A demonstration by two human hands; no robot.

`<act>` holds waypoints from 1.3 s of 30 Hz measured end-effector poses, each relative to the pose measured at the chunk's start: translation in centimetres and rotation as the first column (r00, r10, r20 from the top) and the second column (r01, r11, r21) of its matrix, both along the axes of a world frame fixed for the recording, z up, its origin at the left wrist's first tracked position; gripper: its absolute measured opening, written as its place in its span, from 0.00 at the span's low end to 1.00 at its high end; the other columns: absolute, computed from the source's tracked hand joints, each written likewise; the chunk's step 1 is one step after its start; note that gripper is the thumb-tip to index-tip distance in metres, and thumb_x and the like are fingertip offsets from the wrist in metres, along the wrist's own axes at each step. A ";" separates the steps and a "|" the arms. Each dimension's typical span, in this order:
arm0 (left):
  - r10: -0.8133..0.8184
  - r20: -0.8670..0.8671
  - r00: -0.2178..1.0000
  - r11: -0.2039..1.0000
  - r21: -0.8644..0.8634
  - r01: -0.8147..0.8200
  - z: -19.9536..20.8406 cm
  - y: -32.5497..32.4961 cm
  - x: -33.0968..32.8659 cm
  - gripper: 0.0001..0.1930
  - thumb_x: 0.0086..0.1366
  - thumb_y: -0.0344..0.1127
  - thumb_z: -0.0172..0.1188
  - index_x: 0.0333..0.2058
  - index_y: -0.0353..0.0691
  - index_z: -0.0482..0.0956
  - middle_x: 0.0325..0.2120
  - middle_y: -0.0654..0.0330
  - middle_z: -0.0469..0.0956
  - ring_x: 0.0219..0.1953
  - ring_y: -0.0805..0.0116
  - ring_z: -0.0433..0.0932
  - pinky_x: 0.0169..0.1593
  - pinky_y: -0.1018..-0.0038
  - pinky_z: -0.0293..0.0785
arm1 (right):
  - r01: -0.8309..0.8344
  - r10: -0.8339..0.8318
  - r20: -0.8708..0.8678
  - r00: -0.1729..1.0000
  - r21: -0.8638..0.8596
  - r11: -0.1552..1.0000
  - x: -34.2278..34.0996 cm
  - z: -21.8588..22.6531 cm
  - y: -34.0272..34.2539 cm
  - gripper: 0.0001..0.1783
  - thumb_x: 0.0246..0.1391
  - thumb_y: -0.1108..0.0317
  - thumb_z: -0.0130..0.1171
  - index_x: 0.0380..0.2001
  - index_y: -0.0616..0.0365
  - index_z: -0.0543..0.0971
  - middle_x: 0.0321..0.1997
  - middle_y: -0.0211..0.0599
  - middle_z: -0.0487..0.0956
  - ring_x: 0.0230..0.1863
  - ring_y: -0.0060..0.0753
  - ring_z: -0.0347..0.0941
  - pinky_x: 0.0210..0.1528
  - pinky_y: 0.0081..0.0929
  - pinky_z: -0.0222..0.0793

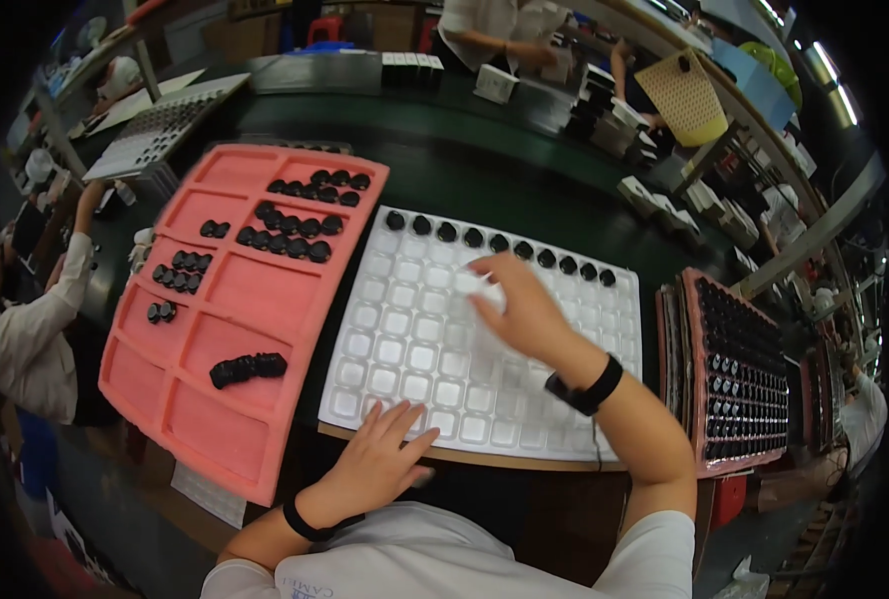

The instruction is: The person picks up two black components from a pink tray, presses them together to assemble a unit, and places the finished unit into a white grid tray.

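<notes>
A white plastic tray with rows of square pockets lies in front of me. Its far row holds several small round black parts. At the tray's near left edge rests my left hand, its fingers spread and nothing in them. Over the tray's middle is my right hand, thumb and forefinger curved with a gap between them. Motion smears those fingertips, and whether they hold anything cannot be made out. Left of the tray, a pink foam tray carries clusters of black parts in some of its compartments.
On the right stands a stack of pink-edged trays filled with black parts. Small white boxes sit at the far side of the dark green table. Another worker's arm is at the left, and another person works across the table.
</notes>
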State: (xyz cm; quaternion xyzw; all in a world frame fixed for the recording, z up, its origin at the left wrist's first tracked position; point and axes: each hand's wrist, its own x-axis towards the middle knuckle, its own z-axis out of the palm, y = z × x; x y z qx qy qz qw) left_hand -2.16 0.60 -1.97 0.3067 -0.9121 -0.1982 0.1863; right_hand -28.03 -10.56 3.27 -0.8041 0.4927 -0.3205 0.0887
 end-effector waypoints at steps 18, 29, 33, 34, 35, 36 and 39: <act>-0.051 -0.229 0.972 0.934 0.333 0.128 9.3 2.5 14.3 0.20 0.56 0.36 0.65 0.46 0.34 0.75 0.44 0.53 0.76 0.45 0.55 0.76 0.47 0.67 0.73 | -0.296 0.245 0.232 0.941 0.219 0.930 11.4 1.0 -1.6 0.16 0.52 0.72 0.59 0.45 0.58 0.73 0.41 0.35 0.74 0.43 0.32 0.72 0.45 0.27 0.66; 0.313 0.038 0.949 0.938 0.148 -0.315 10.5 -3.2 21.6 0.18 0.57 0.34 0.63 0.46 0.36 0.75 0.41 0.53 0.77 0.42 0.59 0.76 0.46 0.69 0.73 | -0.433 0.429 0.064 0.901 0.170 0.885 18.5 0.3 -1.2 0.11 0.44 0.72 0.65 0.34 0.61 0.78 0.40 0.40 0.75 0.40 0.41 0.71 0.44 0.31 0.67; 0.519 0.120 0.846 0.792 0.305 -0.529 11.0 -6.1 23.9 0.17 0.59 0.34 0.61 0.46 0.36 0.75 0.41 0.54 0.77 0.41 0.63 0.77 0.46 0.70 0.73 | -0.372 0.387 -0.042 0.921 0.202 0.906 19.1 -0.6 -1.1 0.13 0.41 0.72 0.66 0.33 0.61 0.78 0.39 0.40 0.75 0.39 0.42 0.71 0.42 0.33 0.68; 0.531 0.098 0.841 0.806 0.248 -0.538 10.3 -7.2 24.8 0.16 0.59 0.35 0.61 0.45 0.35 0.75 0.39 0.53 0.78 0.41 0.61 0.78 0.46 0.69 0.73 | -0.381 0.396 -0.039 0.917 0.202 0.902 19.2 -0.6 -1.3 0.13 0.41 0.72 0.66 0.33 0.61 0.78 0.39 0.40 0.75 0.39 0.42 0.71 0.42 0.33 0.68; 0.542 0.075 0.837 0.816 0.188 -0.546 9.8 -8.1 25.7 0.15 0.60 0.36 0.61 0.43 0.33 0.75 0.37 0.52 0.78 0.41 0.59 0.78 0.47 0.68 0.73 | -0.387 0.400 -0.015 0.916 0.227 0.894 19.2 -0.5 -1.5 0.13 0.40 0.73 0.67 0.33 0.62 0.78 0.38 0.40 0.75 0.39 0.43 0.71 0.42 0.33 0.68; 0.548 0.076 0.833 0.813 0.188 -0.552 9.4 -9.0 26.5 0.15 0.60 0.36 0.61 0.43 0.33 0.75 0.37 0.52 0.78 0.41 0.59 0.78 0.47 0.68 0.73 | -0.390 0.401 0.008 0.916 0.254 0.885 19.2 -0.4 -1.6 0.13 0.40 0.73 0.67 0.32 0.62 0.78 0.37 0.40 0.75 0.39 0.43 0.71 0.41 0.34 0.68; 0.610 0.082 0.788 0.772 0.162 -0.614 8.6 -11.8 28.2 0.14 0.60 0.34 0.59 0.43 0.33 0.76 0.36 0.54 0.79 0.38 0.63 0.78 0.44 0.69 0.74 | -0.422 0.432 0.002 0.902 0.218 0.880 19.2 -0.3 -1.7 0.13 0.39 0.74 0.66 0.32 0.62 0.77 0.36 0.40 0.74 0.39 0.45 0.70 0.40 0.34 0.68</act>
